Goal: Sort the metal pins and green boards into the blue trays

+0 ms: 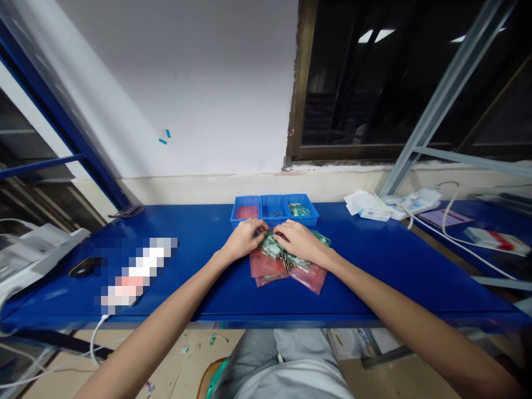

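Note:
My left hand [246, 238] rests at the left side of a small heap on the blue table, its fingers bent towards the thumb. At the heap's right side my right hand [300, 241] has its fingers curled down over the green packets. What lies between the fingertips of either hand is too small to make out. The heap holds clear packets with green parts [272, 249], some metal screw-like pieces [286, 260] and red translucent bags [310, 278] underneath. Just behind my hands stands a blue three-compartment tray [272, 221].
Red bags lie in the tray's left compartment, small metal pieces in the middle, green packets on the right. A black mouse [82, 267] and a pixelated long object lie left on the table [187, 302]. White papers [368, 206] and cables [457, 238] are at the right.

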`<state>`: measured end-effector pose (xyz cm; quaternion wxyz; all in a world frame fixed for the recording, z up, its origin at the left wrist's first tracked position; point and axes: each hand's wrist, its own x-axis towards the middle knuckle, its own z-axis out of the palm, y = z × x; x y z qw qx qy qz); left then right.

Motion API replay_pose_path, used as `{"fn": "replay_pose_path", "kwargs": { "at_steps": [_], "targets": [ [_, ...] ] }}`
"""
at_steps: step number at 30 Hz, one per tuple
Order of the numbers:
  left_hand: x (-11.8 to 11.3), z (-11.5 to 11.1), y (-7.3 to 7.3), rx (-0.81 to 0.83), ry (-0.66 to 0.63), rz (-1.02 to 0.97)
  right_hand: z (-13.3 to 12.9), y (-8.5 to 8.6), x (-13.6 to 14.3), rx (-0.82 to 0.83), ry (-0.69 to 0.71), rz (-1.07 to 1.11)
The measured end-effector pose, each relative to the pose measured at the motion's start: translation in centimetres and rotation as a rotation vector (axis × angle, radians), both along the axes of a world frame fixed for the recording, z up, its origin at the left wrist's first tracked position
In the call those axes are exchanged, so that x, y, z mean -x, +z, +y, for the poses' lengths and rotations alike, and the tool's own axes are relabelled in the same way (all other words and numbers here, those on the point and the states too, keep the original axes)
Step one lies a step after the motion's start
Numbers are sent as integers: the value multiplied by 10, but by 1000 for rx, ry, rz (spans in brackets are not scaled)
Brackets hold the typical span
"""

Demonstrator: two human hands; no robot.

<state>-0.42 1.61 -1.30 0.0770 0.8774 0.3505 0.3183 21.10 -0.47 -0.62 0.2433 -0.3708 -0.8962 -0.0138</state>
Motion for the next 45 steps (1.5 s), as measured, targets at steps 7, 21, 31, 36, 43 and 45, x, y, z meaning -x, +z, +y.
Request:
{"fn": "replay_pose_path", "kwargs": {
  "at_steps": [7, 21, 31, 36, 43, 45],
  "targets": [
    [-3, -2, -2, 4, -11, 7, 3, -1, -1, -25, 35, -16],
    [-5, -8, 5, -88, -57, -141, 2, 2, -2, 19, -74, 114],
    [-9, -23, 8, -184, 9, -92, 1, 8, 1, 148, 2, 347],
    [-10, -26, 9, -205, 4, -134, -3, 14, 3, 139, 62, 420],
    [-4, -15, 5, -515, 24, -35, 1, 12, 3, 194, -4, 614],
    [-3, -14, 7, -545, 19, -12, 5, 8, 2, 287, 19, 702]
  ]
}}
